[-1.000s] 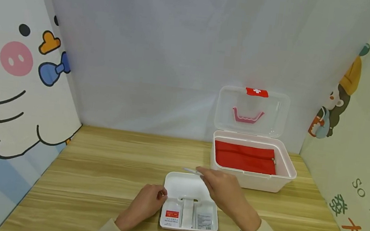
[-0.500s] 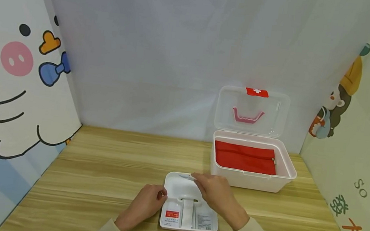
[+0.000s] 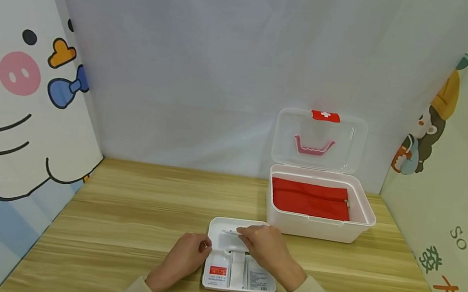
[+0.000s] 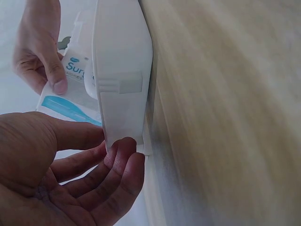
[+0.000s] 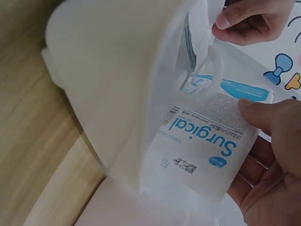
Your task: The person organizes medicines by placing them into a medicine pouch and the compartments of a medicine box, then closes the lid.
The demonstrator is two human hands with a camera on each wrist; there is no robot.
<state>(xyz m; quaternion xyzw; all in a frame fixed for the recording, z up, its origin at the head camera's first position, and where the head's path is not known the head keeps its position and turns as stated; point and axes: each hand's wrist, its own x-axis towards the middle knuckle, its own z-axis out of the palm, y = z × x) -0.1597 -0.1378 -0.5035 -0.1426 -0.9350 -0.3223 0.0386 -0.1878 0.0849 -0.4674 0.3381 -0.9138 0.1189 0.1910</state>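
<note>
My right hand (image 3: pixel 268 246) pinches a flat white surgical dressing packet (image 5: pixel 202 141), thumb on its printed face and fingers behind. The packet bears blue "Surgical" lettering. It is tilted over the far compartment of a shallow white plastic case (image 3: pixel 216 238). At that case's left edge, my left hand (image 3: pixel 187 254) holds the wall between thumb and curled fingers, as the left wrist view shows. A white strap (image 3: pixel 237 269) crosses the near half of the case. Left of it lies a red-and-white packet (image 3: pixel 217 275), and right of it a grey-printed packet (image 3: pixel 259 279).
Behind and to the right stands a white first-aid box (image 3: pixel 315 227), its clear lid (image 3: pixel 347 144) raised with a pink handle (image 3: pixel 312 150). Inside is a red zip pouch (image 3: pixel 307 200). Printed cartoon panels flank the wooden table (image 3: pixel 146 194) on both sides.
My right hand has come left and nearer to me, lowering the packet from beyond the case's far edge to over its far compartment. The left hand has stayed put.
</note>
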